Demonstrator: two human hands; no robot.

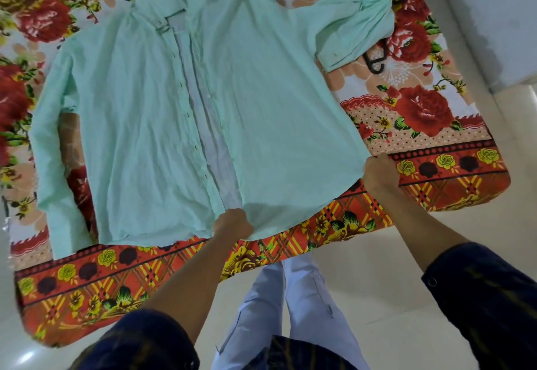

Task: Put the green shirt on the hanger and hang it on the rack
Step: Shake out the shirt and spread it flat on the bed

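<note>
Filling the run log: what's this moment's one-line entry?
green shirt flat on bed | left hand, right hand grip hem | hanger unused

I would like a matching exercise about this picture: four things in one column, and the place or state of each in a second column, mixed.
Things:
1. left hand
2. right hand
3. black hanger
4. green shirt

Places or states:
A. lies partly hidden under the shirt's sleeve, hook showing
B. spread flat on the floral bedsheet, front open
C. grips the hem near the middle, at the button strip
D. grips the hem's corner near the bed's edge

Pairs: 1-C, 2-D, 3-A, 4-B
</note>
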